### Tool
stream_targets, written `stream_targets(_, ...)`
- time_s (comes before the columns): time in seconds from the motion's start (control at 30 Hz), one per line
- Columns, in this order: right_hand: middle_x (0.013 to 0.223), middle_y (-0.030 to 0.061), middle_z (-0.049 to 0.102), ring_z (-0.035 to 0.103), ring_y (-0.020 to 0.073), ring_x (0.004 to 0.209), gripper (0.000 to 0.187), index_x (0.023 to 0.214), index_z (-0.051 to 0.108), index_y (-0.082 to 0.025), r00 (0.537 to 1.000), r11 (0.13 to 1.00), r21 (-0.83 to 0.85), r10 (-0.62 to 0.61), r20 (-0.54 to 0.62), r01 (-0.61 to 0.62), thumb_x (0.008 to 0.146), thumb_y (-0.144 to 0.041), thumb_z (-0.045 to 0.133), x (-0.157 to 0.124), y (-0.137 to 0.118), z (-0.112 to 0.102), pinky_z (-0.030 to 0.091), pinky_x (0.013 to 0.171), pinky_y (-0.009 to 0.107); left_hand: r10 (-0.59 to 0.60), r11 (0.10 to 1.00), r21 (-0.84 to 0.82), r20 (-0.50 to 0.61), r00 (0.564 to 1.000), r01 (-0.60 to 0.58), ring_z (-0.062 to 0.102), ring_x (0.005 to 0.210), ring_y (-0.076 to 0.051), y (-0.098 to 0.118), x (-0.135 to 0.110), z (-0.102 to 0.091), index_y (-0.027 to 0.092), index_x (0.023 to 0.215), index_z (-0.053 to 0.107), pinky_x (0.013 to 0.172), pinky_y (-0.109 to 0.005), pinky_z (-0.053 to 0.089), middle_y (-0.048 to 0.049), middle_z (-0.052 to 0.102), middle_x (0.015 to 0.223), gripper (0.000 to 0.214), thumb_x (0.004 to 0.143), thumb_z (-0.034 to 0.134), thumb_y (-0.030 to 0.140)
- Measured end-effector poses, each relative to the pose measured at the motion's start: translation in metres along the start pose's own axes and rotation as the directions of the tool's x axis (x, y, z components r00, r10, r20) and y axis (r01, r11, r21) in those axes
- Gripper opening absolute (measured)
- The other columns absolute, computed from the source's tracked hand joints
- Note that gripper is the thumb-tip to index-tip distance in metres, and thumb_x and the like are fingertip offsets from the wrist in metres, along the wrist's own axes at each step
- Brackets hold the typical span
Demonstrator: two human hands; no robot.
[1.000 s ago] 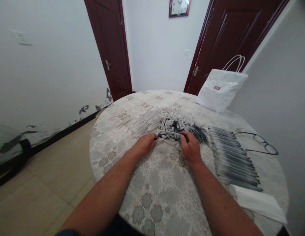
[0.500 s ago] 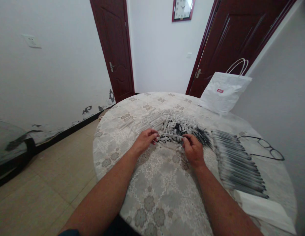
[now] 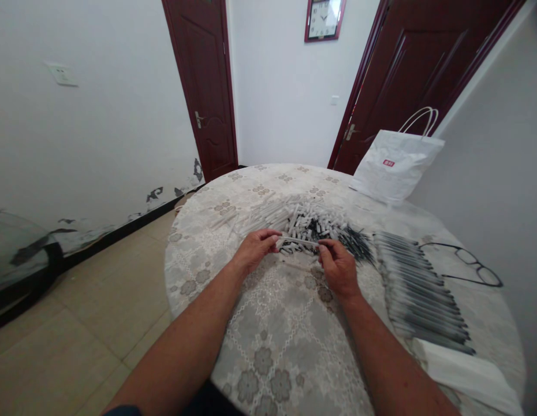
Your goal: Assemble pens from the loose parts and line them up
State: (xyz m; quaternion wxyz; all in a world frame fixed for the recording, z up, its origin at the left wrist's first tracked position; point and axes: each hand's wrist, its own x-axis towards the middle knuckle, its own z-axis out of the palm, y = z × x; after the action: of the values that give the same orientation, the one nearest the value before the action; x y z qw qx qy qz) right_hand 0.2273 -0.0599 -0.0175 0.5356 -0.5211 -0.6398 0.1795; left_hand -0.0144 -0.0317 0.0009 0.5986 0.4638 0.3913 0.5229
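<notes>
My left hand and my right hand pinch the two ends of one thin white pen and hold it level just above the round table. Right behind the pen lies a loose pile of white pen barrels and black parts. To the right of my right hand, a neat row of assembled pens lies side by side.
A white paper bag leans against the wall at the back right. A pair of glasses lies at the right edge. A folded white sheet lies at the near right. Two dark doors stand behind the table; tiled floor is on the left.
Both hands have lifted the pen a little off the pile and drawn it slightly toward me. The view has tilted up a bit.
</notes>
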Motion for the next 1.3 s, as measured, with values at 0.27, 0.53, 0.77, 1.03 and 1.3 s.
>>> stream_targets(0.27, 0.088, 0.0051, 0.073, 0.066, 0.0195, 0.076, 0.024, 0.102, 0.070, -0.021, 0.989, 0.993, -0.032, -0.113, 0.092, 0.116, 0.091, -0.038, 0.058, 0.000, -0.001, 0.002, 0.053, 0.072, 0.031, -0.026, 0.980, -0.199, -0.125, 0.992, 0.000, 0.058, 0.064, -0.009, 0.001, 0.004, -0.003, 0.014, 0.092, 0.069, 0.070, -0.029, 0.059, -0.0008, 0.062, 0.078, 0.033, 0.068, 0.086, 0.028)
stream_targets(0.53, 0.097, 0.0068, 0.071, 0.067, 0.0178, 0.084, 0.018, 0.106, 0.066, -0.020, 0.916, 0.927, -0.067, -0.350, 0.194, 0.368, 0.095, -0.026, 0.053, -0.009, -0.020, 0.014, 0.054, 0.081, 0.030, -0.073, 0.936, -0.352, -0.191, 0.979, 0.001, 0.060, 0.062, -0.009, 0.006, 0.006, -0.007, 0.013, 0.090, 0.068, 0.065, -0.028, 0.061, 0.0001, 0.061, 0.072, 0.033, 0.069, 0.087, 0.031)
stream_targets(0.77, 0.101, 0.0095, 0.072, 0.069, 0.0199, 0.092, 0.020, 0.112, 0.065, -0.018, 0.859, 0.831, -0.221, -0.480, 0.179, 0.511, 0.099, -0.023, 0.050, -0.009, -0.020, 0.019, 0.054, 0.088, 0.033, -0.077, 0.913, -0.406, -0.225, 0.971, -0.022, 0.066, 0.068, -0.012, 0.004, 0.007, -0.002, 0.013, 0.089, 0.068, 0.067, -0.027, 0.061, -0.0032, 0.068, 0.078, 0.029, 0.071, 0.085, 0.027)
stream_targets(1.03, 0.103, 0.0109, 0.074, 0.069, 0.0210, 0.097, 0.024, 0.116, 0.065, -0.017, 0.795, 0.736, -0.302, -0.554, 0.247, 0.606, 0.101, -0.021, 0.048, -0.010, -0.010, 0.021, 0.054, 0.092, 0.034, -0.053, 0.921, -0.387, -0.232, 0.971, -0.042, 0.067, 0.065, -0.012, 0.002, 0.007, -0.003, 0.011, 0.089, 0.068, 0.071, -0.030, 0.061, -0.0040, 0.069, 0.075, 0.031, 0.071, 0.086, 0.030)
stream_targets(1.3, 0.100, 0.0094, 0.075, 0.071, 0.0196, 0.090, 0.024, 0.109, 0.067, -0.018, 0.914, 0.897, -0.220, -0.336, 0.226, 0.384, 0.099, -0.029, 0.048, -0.012, -0.028, 0.016, 0.054, 0.087, 0.031, 0.007, 0.943, -0.323, -0.218, 0.976, -0.079, 0.066, 0.065, -0.012, -0.002, 0.009, -0.002, 0.010, 0.087, 0.070, 0.071, -0.027, 0.059, -0.0041, 0.069, 0.074, 0.037, 0.067, 0.087, 0.036)
